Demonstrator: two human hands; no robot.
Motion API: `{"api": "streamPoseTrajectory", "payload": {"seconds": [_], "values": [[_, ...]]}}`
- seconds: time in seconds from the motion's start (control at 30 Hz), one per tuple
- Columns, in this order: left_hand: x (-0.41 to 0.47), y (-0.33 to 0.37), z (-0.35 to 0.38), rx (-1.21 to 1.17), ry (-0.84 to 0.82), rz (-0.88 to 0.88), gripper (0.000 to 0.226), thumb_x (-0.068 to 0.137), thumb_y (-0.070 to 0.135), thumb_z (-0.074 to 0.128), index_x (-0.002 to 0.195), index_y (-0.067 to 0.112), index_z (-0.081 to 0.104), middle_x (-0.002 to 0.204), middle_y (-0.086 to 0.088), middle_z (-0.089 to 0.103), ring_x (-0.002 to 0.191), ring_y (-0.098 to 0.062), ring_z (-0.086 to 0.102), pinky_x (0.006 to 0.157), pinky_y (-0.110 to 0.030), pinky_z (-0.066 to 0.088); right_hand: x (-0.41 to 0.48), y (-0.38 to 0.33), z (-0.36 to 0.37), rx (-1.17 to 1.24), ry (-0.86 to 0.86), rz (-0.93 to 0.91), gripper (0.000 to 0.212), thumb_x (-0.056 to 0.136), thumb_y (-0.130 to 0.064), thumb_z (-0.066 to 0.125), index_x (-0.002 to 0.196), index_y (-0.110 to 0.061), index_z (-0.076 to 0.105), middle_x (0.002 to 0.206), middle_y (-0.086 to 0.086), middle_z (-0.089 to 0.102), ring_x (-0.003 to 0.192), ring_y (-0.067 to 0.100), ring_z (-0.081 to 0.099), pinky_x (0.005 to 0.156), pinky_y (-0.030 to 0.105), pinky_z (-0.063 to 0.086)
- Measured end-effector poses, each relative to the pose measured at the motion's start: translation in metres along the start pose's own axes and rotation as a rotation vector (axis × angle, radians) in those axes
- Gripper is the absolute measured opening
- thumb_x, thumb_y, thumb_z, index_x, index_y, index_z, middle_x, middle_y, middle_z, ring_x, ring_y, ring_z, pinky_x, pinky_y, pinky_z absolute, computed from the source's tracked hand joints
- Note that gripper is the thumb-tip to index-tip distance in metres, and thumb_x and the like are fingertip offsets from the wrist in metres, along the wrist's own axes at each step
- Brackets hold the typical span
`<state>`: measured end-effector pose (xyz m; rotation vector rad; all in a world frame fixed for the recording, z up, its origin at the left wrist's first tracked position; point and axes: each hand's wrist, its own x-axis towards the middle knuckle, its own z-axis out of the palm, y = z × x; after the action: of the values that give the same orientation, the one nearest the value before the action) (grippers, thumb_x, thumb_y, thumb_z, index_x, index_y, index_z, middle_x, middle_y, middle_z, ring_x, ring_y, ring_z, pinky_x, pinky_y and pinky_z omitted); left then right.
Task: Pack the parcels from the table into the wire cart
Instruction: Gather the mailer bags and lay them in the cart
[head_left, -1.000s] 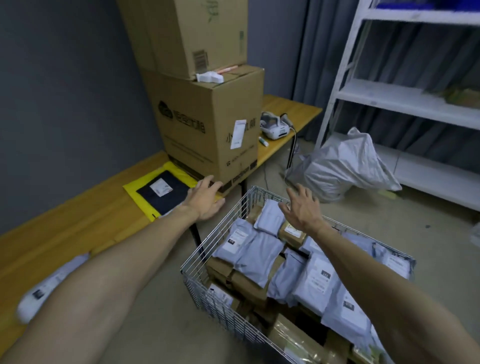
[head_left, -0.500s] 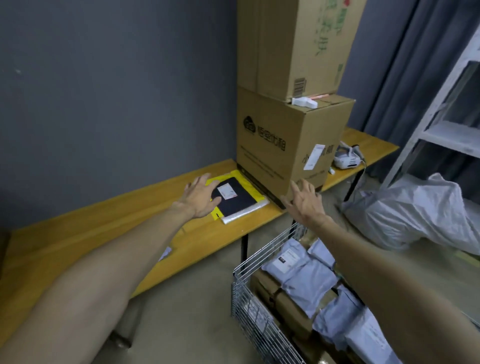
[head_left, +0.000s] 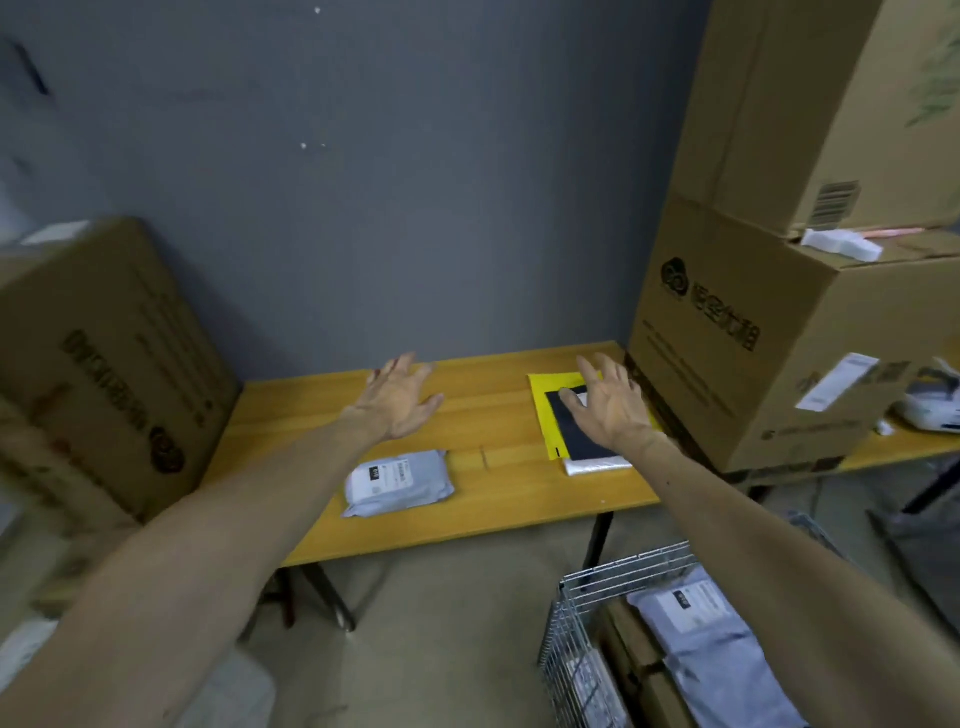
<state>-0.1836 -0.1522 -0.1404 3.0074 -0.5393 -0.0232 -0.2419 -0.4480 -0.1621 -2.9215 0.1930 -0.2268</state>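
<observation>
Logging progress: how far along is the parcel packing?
Done: the wire cart already holds several grey parcels. In hand: nothing; left hand open above the table, right hand open over the black-and-yellow parcel. Left: that one and the white parcel.

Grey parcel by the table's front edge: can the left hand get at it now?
Probably yes. The grey parcel lies flat and uncovered on the table, nothing stacked against it, and the open left hand hovers just beyond it.
</observation>
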Motion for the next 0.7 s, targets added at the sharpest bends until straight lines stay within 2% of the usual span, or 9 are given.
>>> {"api": "streamPoseTrajectory", "payload": {"seconds": [0.13, 0.43, 0.7], "values": [[-0.010, -0.027, 0.003, 0.023, -0.022, -0.084, 0.059, 0.101, 0.051, 0.039, 0.152, 0.024, 0.030, 0.160, -0.014, 0.019, 0.148, -0.031, 0.019, 0.121, -0.047, 0.016, 0.017, -0.029, 0.020, 0.020, -0.063, -0.085, 0.062, 0.102, -0.048, 0.039, 0.153, -0.016, 0.027, 0.159, 0.015, 0.020, 0.145, 0.032, 0.020, 0.112, 0.050, 0.027], [0.005, -0.086, 0.031, -0.037, -0.056, -0.184, 0.058, 0.101, 0.050, 0.040, 0.152, 0.023, 0.031, 0.162, -0.011, 0.016, 0.147, -0.030, 0.019, 0.120, -0.049, 0.017, 0.069, -0.078, 0.058, -0.052, -0.114, -0.277, 0.061, 0.103, -0.048, 0.036, 0.154, -0.015, 0.025, 0.159, 0.014, 0.020, 0.145, 0.031, 0.022, 0.117, 0.049, 0.023], [0.045, -0.164, 0.078, -0.119, -0.116, -0.213, 0.059, 0.101, 0.047, 0.041, 0.154, 0.023, 0.027, 0.163, -0.010, 0.012, 0.149, -0.028, 0.017, 0.120, -0.047, 0.016, 0.120, -0.130, 0.107, -0.084, -0.171, -0.325, 0.067, 0.100, -0.051, 0.040, 0.156, -0.019, 0.021, 0.162, 0.010, 0.019, 0.146, 0.029, 0.022, 0.119, 0.046, 0.016]]}}
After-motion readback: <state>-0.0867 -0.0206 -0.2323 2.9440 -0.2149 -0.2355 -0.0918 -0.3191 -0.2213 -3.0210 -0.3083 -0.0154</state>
